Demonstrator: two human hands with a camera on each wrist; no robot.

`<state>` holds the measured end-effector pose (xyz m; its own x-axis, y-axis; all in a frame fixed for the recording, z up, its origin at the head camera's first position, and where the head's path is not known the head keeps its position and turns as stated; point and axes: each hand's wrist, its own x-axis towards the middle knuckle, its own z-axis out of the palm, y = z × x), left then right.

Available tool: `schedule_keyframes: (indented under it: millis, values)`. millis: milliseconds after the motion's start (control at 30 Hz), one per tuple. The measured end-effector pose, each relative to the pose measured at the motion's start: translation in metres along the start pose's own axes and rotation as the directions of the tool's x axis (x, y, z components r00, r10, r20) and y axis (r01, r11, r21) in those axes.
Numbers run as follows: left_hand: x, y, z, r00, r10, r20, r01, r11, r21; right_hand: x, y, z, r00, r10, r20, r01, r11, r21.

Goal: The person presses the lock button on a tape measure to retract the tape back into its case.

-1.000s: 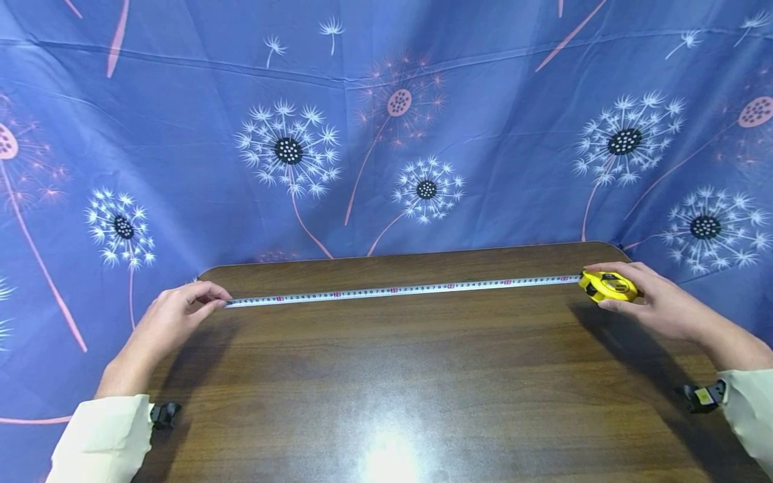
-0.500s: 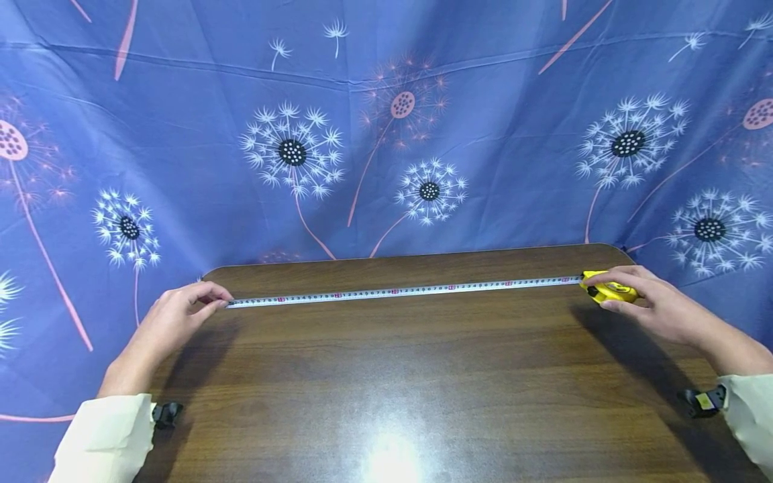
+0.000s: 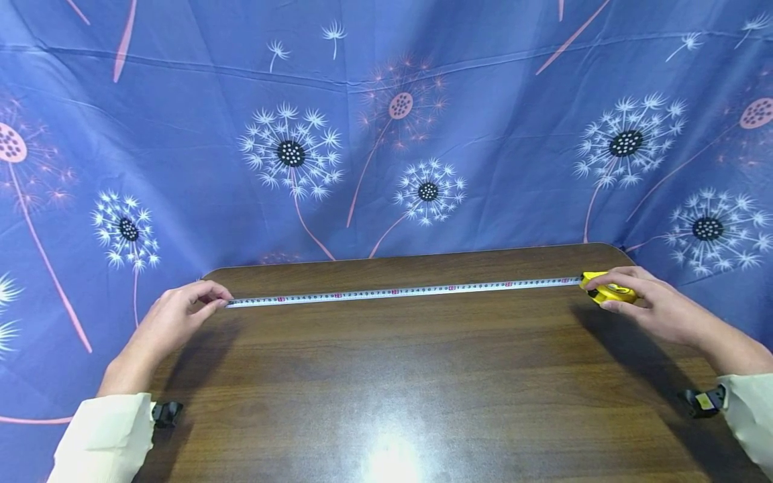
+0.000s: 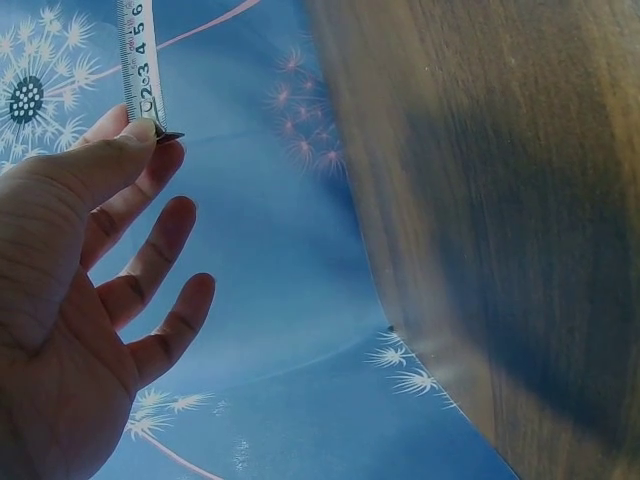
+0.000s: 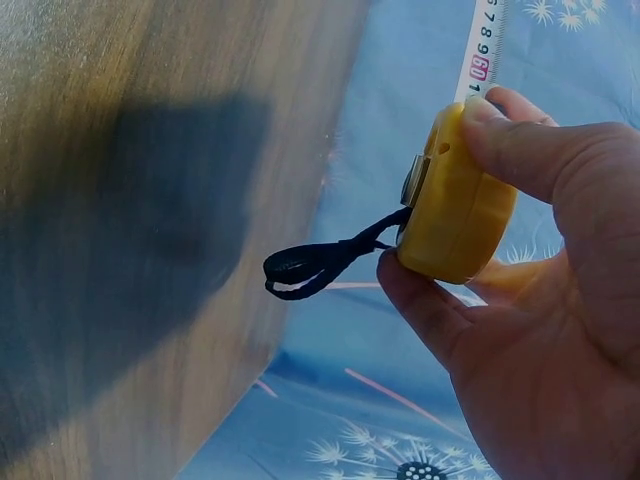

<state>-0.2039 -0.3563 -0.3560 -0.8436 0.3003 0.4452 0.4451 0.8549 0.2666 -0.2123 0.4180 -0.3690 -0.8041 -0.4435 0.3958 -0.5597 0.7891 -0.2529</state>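
A tape measure with a yellow case [image 3: 611, 290] is drawn out across the far part of the head view. Its white blade [image 3: 423, 290] runs nearly straight from one hand to the other, raised off the table. My left hand [image 3: 181, 312] pinches the hooked end of the blade [image 4: 144, 60] between thumb and index finger; the other fingers spread loosely in the left wrist view. With thumb and fingers around it, my right hand [image 3: 670, 305] grips the case [image 5: 458, 200]. A black wrist strap [image 5: 315, 265] hangs from the case, and the red 60 mark shows near its mouth.
Below lies a brown wood-grain table [image 3: 362, 376] with rounded far corners. Behind it hangs a blue cloth [image 3: 507, 168] printed with dandelions. Both forearms wear pale sleeves [image 3: 105, 436] with black devices at the wrists.
The view shifts very slightly. The right hand's index finger now lies farther over the top of the yellow case, which looks slightly turned. The blade's drawn-out length looks the same.
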Motion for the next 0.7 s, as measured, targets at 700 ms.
schedule_keyframes:
  millis: [700]
  values:
    - [-0.0013, -0.0018, 0.0038, 0.999, 0.032, 0.021, -0.032, 0.999, -0.002, -0.0006, 0.003, 0.0028, 0.999, -0.025, -0.025, 0.025, 1.0, 0.008]
